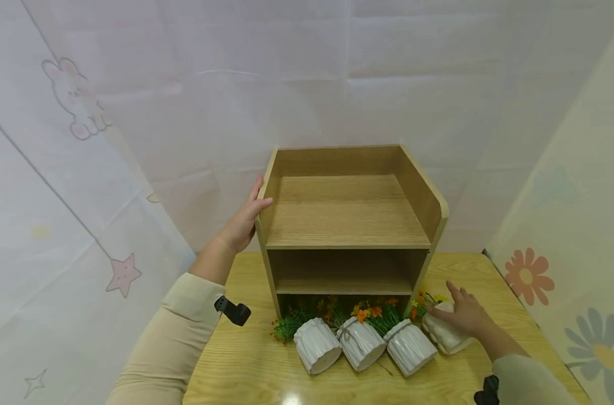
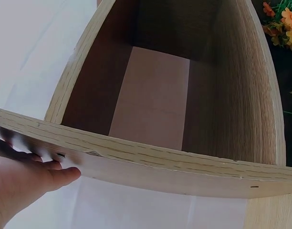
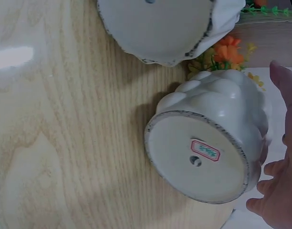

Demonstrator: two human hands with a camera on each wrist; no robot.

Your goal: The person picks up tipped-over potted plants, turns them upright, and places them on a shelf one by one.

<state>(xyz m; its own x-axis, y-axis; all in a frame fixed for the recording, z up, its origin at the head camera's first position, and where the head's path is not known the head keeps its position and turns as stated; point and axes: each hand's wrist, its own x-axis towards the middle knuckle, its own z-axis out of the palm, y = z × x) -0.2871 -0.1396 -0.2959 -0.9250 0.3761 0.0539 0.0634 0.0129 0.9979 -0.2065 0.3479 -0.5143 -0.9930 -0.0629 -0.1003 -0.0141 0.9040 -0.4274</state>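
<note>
A light wooden shelf unit (image 1: 344, 211) stands against the back wall. My left hand (image 1: 243, 222) touches the outside of its left side panel, fingers extended; the left wrist view shows that hand (image 2: 34, 183) beside the panel's edge. White ceramic flowerpots with artificial flowers lie on their sides in front of the shelf. My right hand (image 1: 469, 315) is at the rightmost, bumpy pot (image 1: 448, 329), fingers spread along its far side. In the right wrist view this pot (image 3: 198, 155) shows its base with a small sticker; whether the fingers touch it I cannot tell.
More white pots (image 1: 317, 346), (image 1: 362, 343) and another pot (image 1: 410, 349) lie in a row, their flowers (image 1: 362, 314) pointing towards the shelf's lower opening. All stand on a wood-grain table (image 1: 236, 360). Printed wall sheets (image 1: 555, 225) enclose the sides and back.
</note>
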